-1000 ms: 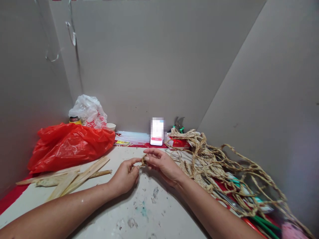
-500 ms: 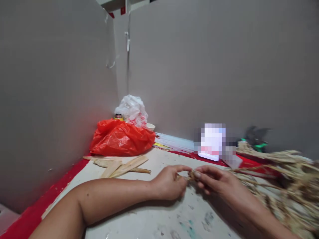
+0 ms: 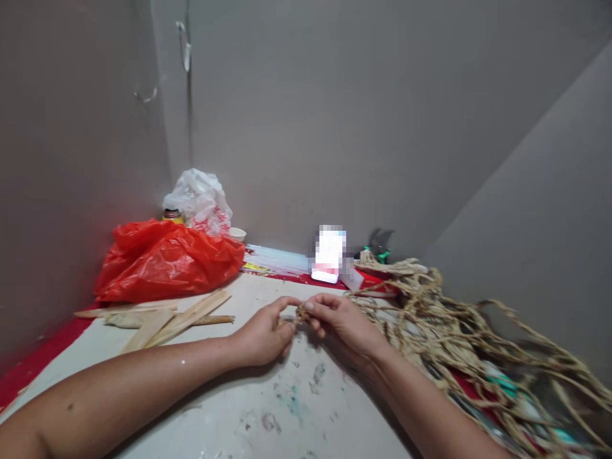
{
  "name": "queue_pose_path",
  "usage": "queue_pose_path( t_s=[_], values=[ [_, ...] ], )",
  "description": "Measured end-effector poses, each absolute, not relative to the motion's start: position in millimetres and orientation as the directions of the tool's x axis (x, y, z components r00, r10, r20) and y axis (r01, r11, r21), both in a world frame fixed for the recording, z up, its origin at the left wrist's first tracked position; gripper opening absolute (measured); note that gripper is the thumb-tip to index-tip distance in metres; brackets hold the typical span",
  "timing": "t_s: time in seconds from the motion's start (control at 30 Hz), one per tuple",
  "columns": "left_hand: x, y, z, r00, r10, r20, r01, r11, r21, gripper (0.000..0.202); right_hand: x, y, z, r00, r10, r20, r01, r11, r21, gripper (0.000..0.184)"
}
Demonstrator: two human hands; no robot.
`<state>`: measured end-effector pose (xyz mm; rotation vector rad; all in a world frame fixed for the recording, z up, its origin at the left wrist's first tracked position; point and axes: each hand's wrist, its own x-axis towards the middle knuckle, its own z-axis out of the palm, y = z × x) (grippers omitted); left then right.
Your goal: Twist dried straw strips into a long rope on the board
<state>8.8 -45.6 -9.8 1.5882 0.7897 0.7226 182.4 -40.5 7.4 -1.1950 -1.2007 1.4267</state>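
Observation:
My left hand [image 3: 265,331] and my right hand [image 3: 342,322] meet over the white stained table [image 3: 287,408], both pinching one small knot of braided straw rope [image 3: 302,312] between thumb and fingers. The knot is the end of a large tangled pile of straw rope [image 3: 444,331] that spreads to the right of my right arm. Both forearms rest low over the table.
Dried husk strips [image 3: 167,319] lie left of my left hand. Behind them sit a red plastic bag [image 3: 167,261], a white plastic bag [image 3: 201,201], a small cup [image 3: 238,234] and a phone [image 3: 329,255]. Green-handled cutters [image 3: 377,245] stand by the grey partition walls.
The camera swung left and then back right. My hands stayed together on the knot of rope throughout.

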Motion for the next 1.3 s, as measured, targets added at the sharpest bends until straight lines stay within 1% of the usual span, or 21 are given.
queue_pose_path(
  t_s=[0.13, 0.27, 0.43, 0.53, 0.63, 0.7, 0.77, 0.8, 0.9, 0.97, 1.03, 1.13, 1.2, 1.3],
  values=[
    [11, -41, -15, 0.617, 0.786, 0.041, 0.094, -0.126, 0.988, 0.032, 182, -40, 3, -0.088, 0.989, -0.117, -0.093, -0.125, -0.988, 0.032],
    [11, -39, -16, 0.634, 0.773, 0.007, 0.088, -0.081, 0.993, 0.028, 182, -38, -1, -0.02, 0.994, -0.108, -0.15, -0.11, -0.982, 0.034],
    [12, -41, -8, 0.614, 0.783, -0.096, 0.102, 0.042, 0.994, 0.038, 182, -35, -6, 0.04, 0.993, -0.112, -0.186, -0.103, -0.977, 0.033],
    [15, -45, -4, 0.593, 0.79, -0.157, 0.058, 0.153, 0.987, 0.045, 183, -32, -10, 0.073, 0.994, -0.08, -0.203, -0.063, -0.977, 0.033],
    [18, -47, -5, 0.577, 0.791, -0.203, 0.008, 0.243, 0.97, 0.052, 182, -31, -13, 0.117, 0.992, -0.055, -0.183, -0.033, -0.983, 0.034],
    [19, -46, -8, 0.559, 0.798, -0.227, -0.005, 0.277, 0.961, 0.055, 181, -31, -13, 0.119, 0.992, -0.04, -0.156, -0.021, -0.988, 0.033],
    [19, -45, -11, 0.542, 0.8, -0.257, -0.002, 0.306, 0.952, 0.052, 180, -33, -11, 0.109, 0.994, -0.014, -0.1, -0.003, -0.995, 0.032],
    [19, -44, -13, 0.539, 0.8, -0.264, 0.0, 0.314, 0.95, 0.046, 179, -34, -9, 0.111, 0.994, 0.008, -0.059, 0.015, -0.998, 0.032],
    [18, -43, -16, 0.542, 0.802, -0.25, -0.003, 0.3, 0.954, 0.02, 177, -37, -6, 0.122, 0.987, 0.101, 0.067, 0.093, -0.993, 0.03],
    [18, -43, -18, 0.542, 0.808, -0.229, -0.013, 0.28, 0.96, 0.011, 175, -37, -5, 0.113, 0.986, 0.123, 0.111, 0.111, -0.988, 0.03],
    [19, -42, -17, 0.543, 0.81, -0.22, -0.03, 0.28, 0.959, 0.01, 175, -32, -5, 0.098, 0.992, 0.083, 0.137, 0.069, -0.988, 0.031],
    [20, -38, -14, 0.529, 0.818, -0.226, -0.072, 0.309, 0.948, 0.008, 175, -16, -6, 0.083, 0.996, 0.037, 0.249, 0.016, -0.968, 0.032],
    [20, -32, -10, 0.497, 0.832, -0.246, -0.102, 0.337, 0.936, 0.007, 174, 0, -7, 0.084, 0.994, 0.065, 0.328, 0.034, -0.944, 0.03],
    [17, -21, -5, 0.435, 0.853, -0.287, -0.132, 0.376, 0.917, 0.01, 167, 27, -9, 0.094, 0.987, 0.127, 0.368, 0.084, -0.926, 0.025]
  ],
)
